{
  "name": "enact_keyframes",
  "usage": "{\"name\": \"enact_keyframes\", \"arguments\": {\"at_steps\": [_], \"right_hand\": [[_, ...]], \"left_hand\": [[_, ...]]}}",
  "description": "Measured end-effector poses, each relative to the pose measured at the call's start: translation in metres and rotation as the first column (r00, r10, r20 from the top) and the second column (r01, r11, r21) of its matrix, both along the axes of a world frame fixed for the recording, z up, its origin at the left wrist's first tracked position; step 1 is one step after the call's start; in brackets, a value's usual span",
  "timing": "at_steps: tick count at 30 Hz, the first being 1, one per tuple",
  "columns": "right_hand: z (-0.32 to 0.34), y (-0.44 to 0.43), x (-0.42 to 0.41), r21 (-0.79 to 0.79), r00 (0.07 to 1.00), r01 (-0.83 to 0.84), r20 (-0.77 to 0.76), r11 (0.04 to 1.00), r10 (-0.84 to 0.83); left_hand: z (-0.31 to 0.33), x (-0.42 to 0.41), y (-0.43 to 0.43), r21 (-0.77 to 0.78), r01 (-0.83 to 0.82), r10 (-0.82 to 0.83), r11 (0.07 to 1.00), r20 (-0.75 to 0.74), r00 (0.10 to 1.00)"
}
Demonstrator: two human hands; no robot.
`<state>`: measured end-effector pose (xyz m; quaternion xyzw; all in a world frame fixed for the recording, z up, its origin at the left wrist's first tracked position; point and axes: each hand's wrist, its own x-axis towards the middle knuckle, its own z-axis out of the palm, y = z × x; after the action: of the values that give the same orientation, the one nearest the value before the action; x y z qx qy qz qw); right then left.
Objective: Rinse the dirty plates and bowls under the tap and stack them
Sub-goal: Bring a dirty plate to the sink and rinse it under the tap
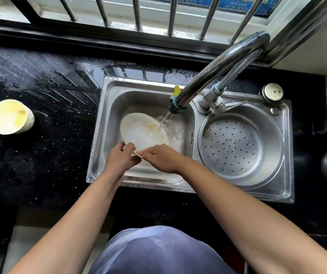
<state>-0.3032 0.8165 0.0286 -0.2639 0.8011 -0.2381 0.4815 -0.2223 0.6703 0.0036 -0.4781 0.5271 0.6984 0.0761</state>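
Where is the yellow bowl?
The yellow bowl sits on the black counter, left of the sink, away from both hands.

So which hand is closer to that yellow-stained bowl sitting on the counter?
Left. The left hand grips the plate in the sink, on the bowl's side; the right hand is farther right.

The plate (140, 129) is off-white with yellowish smears. The bowl (10, 116) is pale cream, stained yellow inside. The tabletop (46, 135) is glossy black with fine white speckles. The sink (289, 155) is silver steel; its round basin insert (237, 143) is dotted with small dark holes. The tap (218, 66) is chrome, with a yellow lever (176, 90).
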Motion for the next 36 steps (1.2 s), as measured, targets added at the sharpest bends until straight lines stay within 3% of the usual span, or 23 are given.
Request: {"name": "enact_keyframes", "arguments": {"at_steps": [4,7,10,13,16,18,20,22,24,27,29,31,32,34,36], "right_hand": [[-0.007,0.014,0.0,0.159,0.986,-0.09,-0.126,0.983,0.111],[-0.009,0.003,0.008,0.086,0.984,-0.114,-0.124,0.99,0.125],[-0.013,-0.004,0.02,0.002,0.984,-0.117,-0.139,0.993,0.116],[-0.018,0.0,0.024,-0.089,0.964,0.012,-0.263,0.996,-0.035],[-0.015,0.003,0.025,-0.188,0.933,0.313,-0.121,0.931,-0.338],[-0.01,0.003,0.025,-0.223,0.801,0.598,0.123,0.77,-0.586],[-0.007,0.003,0.025,-0.161,0.481,0.87,0.488,0.467,-0.728],[-0.005,0.001,0.024,0.006,0.137,0.977,0.752,0.214,-0.645],[-0.004,0.002,0.024,0.135,-0.071,0.987,0.844,0.083,-0.532],[-0.002,0.01,0.025,0.259,-0.221,0.966,0.871,0.026,-0.439],[-0.004,0.02,0.023,0.284,-0.173,0.948,0.841,0.145,-0.513],[-0.005,0.035,0.019,0.267,0.012,0.902,0.768,0.338,-0.64],[-0.006,0.046,0.013,0.263,0.092,0.888,0.701,0.376,-0.707],[-0.008,0.073,-0.01,0.236,0.137,0.925,0.527,0.299,-0.839],[-0.01,0.106,-0.046,0.151,0.046,0.982,0.394,0.114,-0.918]], "left_hand": [[-0.004,0.002,-0.003,-0.013,0.073,-0.073,0.997,-0.008,0.997],[-0.003,0.0,-0.002,-0.042,0.119,-0.121,0.992,-0.036,0.992],[0.0,-0.006,-0.004,-0.056,0.062,-0.063,0.997,-0.02,0.998],[0.005,-0.009,-0.003,-0.041,0.087,-0.088,0.995,-0.011,0.996],[0.006,-0.004,-0.001,-0.035,0.103,-0.105,0.994,-0.039,0.994],[0.006,0.003,0.002,-0.003,0.065,-0.065,0.998,-0.014,0.998],[0.004,0.013,0.009,0.046,0.072,-0.076,0.996,0.1,0.992],[0.001,0.022,0.018,0.251,0.039,-0.084,0.967,0.168,0.982],[-0.002,0.024,0.026,0.516,-0.073,0.024,0.853,0.101,0.995],[0.006,0.011,0.027,0.669,-0.237,0.352,0.704,-0.039,0.935],[0.012,-0.004,0.025,0.623,-0.298,0.431,0.723,-0.069,0.9],[0.019,-0.017,0.028,0.544,-0.31,0.413,0.78,-0.075,0.908],[0.021,-0.023,0.03,0.492,-0.292,0.379,0.82,-0.084,0.922],[0.024,-0.029,0.032,0.329,-0.21,0.262,0.921,-0.122,0.957],[0.027,-0.035,0.031,0.154,-0.087,0.11,0.984,-0.148,0.983]]}}
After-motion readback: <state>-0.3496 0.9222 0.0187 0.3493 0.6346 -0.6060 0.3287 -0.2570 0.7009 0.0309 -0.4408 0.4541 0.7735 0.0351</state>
